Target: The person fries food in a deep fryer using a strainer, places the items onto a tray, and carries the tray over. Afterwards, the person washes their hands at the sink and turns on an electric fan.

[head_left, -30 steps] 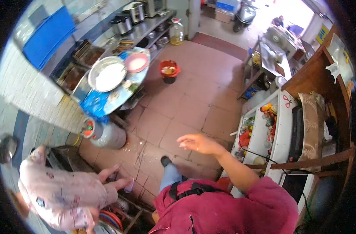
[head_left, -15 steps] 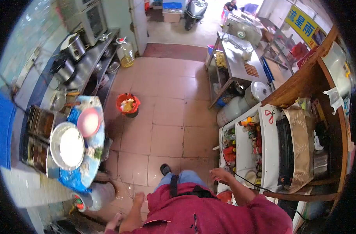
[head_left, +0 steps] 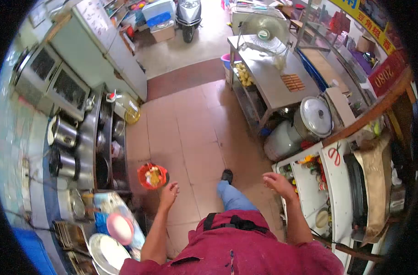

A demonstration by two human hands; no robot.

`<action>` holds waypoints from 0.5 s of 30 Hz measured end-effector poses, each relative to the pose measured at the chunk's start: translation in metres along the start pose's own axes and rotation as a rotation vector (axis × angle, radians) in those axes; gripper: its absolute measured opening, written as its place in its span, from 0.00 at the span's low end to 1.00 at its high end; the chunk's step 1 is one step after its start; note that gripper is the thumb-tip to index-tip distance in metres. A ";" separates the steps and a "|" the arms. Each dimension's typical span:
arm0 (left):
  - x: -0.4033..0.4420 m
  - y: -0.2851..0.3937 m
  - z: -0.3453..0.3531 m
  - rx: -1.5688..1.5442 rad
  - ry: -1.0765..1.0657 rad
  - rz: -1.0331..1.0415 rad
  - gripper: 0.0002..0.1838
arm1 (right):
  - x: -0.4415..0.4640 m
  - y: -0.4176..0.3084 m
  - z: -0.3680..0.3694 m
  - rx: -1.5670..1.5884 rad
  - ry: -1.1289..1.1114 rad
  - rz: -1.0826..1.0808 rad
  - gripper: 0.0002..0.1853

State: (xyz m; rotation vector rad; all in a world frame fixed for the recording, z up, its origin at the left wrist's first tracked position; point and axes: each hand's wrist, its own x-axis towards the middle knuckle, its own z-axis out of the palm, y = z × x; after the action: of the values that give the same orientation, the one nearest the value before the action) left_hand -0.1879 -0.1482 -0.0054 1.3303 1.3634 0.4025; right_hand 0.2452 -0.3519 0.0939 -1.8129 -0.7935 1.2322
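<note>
My left hand (head_left: 169, 195) hangs in the air with loosely bent fingers, holding nothing that I can see. In the view it is just right of a red-lined waste bin (head_left: 147, 184) with pale and yellowish scraps inside. My right hand (head_left: 277, 184) is held out at the other side of my body, fingers partly apart and nothing in it. Nearest to it is a white shelf unit (head_left: 305, 183) with sauce bottles. One dark shoe (head_left: 227, 175) shows ahead of me on the tiles.
To the right, a steel table (head_left: 273, 95) carries a row of sausages (head_left: 293, 82) and a fan (head_left: 264, 34). A lidded pot (head_left: 315, 117) stands before it. Left are a steel counter (head_left: 88, 137), an oil bottle (head_left: 126, 108) and a pink basin (head_left: 110, 225). A scooter (head_left: 188, 20) stands beyond the doorway.
My view has moved forward, bringing the bin, steel table and doorway closer. My left hand has swung up and forward; the right stays out at the side. My stepping foot has changed.
</note>
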 end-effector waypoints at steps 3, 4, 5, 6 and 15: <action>0.039 0.054 -0.011 -0.165 -0.068 -0.051 0.20 | 0.061 -0.092 -0.011 -0.032 -0.019 -0.117 0.18; 0.052 0.073 -0.015 -0.313 -0.115 -0.126 0.20 | 0.078 -0.128 -0.014 -0.028 -0.014 -0.117 0.18; 0.060 0.095 -0.019 -0.362 -0.089 -0.149 0.20 | 0.091 -0.163 -0.014 0.055 -0.050 -0.154 0.18; 0.066 0.115 -0.027 -0.359 -0.093 -0.157 0.20 | 0.107 -0.189 -0.012 0.137 -0.086 -0.188 0.18; 0.291 0.031 -0.069 -0.085 -0.571 0.196 0.07 | 0.362 -0.122 0.000 -0.783 -0.265 0.123 0.21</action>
State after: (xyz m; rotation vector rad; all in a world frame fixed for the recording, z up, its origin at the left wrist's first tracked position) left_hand -0.1530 0.1373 -0.0918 1.3763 0.7384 0.1838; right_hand 0.3580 0.0090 0.0382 -2.3567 -1.4854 1.3676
